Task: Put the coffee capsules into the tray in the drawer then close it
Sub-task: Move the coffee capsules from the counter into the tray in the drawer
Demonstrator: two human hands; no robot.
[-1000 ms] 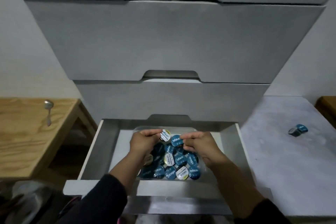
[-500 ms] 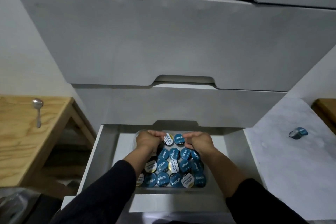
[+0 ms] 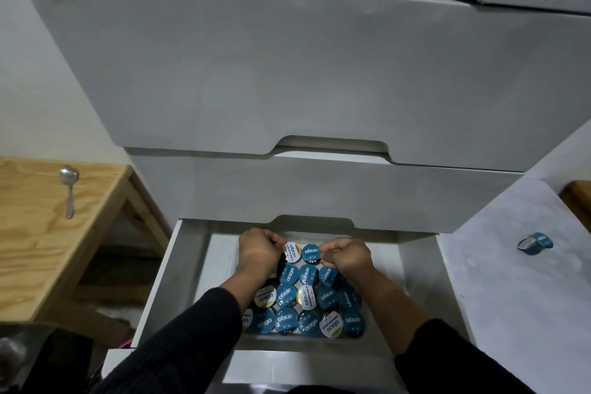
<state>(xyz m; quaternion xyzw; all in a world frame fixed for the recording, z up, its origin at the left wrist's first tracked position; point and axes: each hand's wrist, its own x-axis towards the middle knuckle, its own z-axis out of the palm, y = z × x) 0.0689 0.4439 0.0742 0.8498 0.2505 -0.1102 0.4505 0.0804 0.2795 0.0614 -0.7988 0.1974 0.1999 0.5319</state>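
The bottom drawer [image 3: 166, 285] of a white chest stands pulled out. Inside it a clear tray [image 3: 367, 334] holds several coffee capsules [image 3: 287, 296] with blue or white lids, packed in rows. Over the tray's far end, my left hand [image 3: 259, 254] pinches a white-lidded capsule [image 3: 293, 252]. Beside it my right hand [image 3: 347, 257] pinches a blue-lidded capsule [image 3: 311, 253]. Both capsules sit side by side at the back row. One more blue capsule [image 3: 535, 243] lies on its side on the white surface to the right.
Closed drawers [image 3: 287, 73] rise above the open one and overhang its back. A wooden table [image 3: 35, 233] with a spoon [image 3: 68, 189] stands to the left. A white marbled surface [image 3: 511, 297] lies to the right, with a wooden edge [image 3: 579, 198] beyond it.
Both hands have moved with their capsules toward the back of the tray and lower, down to the back row. The camera has shifted forward and left.
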